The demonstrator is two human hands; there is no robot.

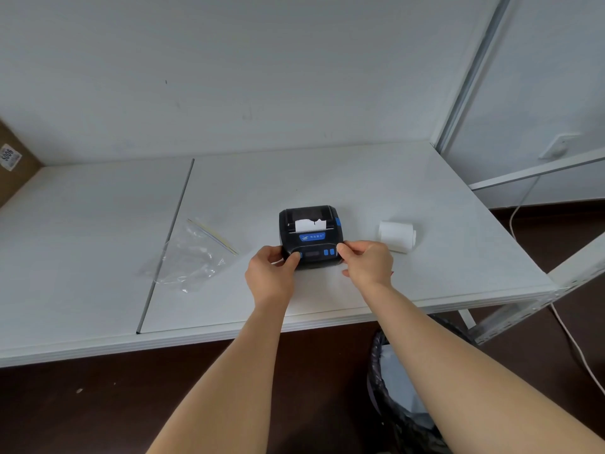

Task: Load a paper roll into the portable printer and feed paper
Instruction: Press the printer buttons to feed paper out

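- Nearest us, under the table's near edge, a black-lined bin (397, 385) holds pale scraps.
- Our left hand (270, 270) grips the portable printer (310, 237) at its near left corner, thumb on a blue button; our right hand (368, 262) pinches its near right corner, fingers curled on the casing.
- The printer sits on the table (327, 299) toward the near edge, right of the middle, lid closed, a torn paper tab (309, 225) standing out of its slot — so we judge a roll is already loaded and feeding is the step in hand.
- It looks like a small rigid plastic box, probably light and apt to slide; we would steady it by both side walls while pressing.
- A blue label on its lid carries writing too small to read.
- A spare paper roll (396, 236) lies just right of it — light, crushable, likely to roll.
- A clear zip bag (193, 257) lies to the left.
- At the far left corner, a cardboard box (14, 165) bears a sticker that seems to read "S006".
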